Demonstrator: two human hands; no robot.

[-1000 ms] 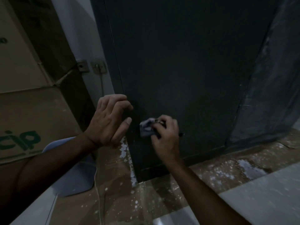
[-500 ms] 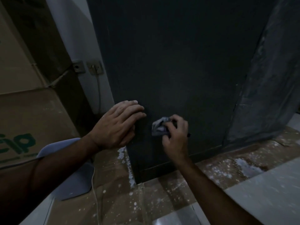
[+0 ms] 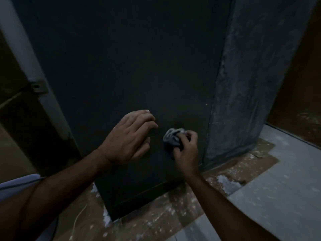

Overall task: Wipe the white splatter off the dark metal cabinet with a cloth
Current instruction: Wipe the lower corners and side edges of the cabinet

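Grey cloth (image 3: 172, 139) bunched in right hand (image 3: 186, 150), rubbing cabinet (image 3: 121, 66) low | left hand (image 3: 129, 138) flat, fingers relaxed, bracing | step: wiping | next: firm strokes over remaining specks

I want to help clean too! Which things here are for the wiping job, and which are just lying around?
For the job:
cloth, bunched in the right hand
dark cabinet, being wiped
left hand, resting on the cabinet

Just lying about:
splattered cardboard on the floor
thin white cord
pale blue thing at the left edge
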